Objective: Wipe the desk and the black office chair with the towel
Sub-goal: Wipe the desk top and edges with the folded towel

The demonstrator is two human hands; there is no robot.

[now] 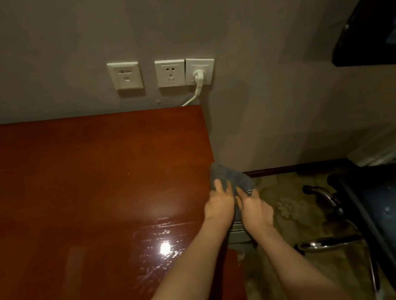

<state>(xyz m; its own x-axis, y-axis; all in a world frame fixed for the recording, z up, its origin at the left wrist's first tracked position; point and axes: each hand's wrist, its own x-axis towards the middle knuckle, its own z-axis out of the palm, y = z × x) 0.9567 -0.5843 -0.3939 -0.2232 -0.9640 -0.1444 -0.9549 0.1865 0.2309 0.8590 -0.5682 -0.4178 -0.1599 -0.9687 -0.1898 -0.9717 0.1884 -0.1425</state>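
My left hand [218, 204] and right hand [255, 207] both clutch the grey towel [231, 178] at the bench [94, 176] edge, a soft, limp, light cloth probably best held bunched.

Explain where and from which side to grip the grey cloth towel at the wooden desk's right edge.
Grip the grey cloth towel by its near edge, coming from the person's side: it lies folded, jutting past the right edge of the red-brown wooden desk, so fingers can probably close over and under.
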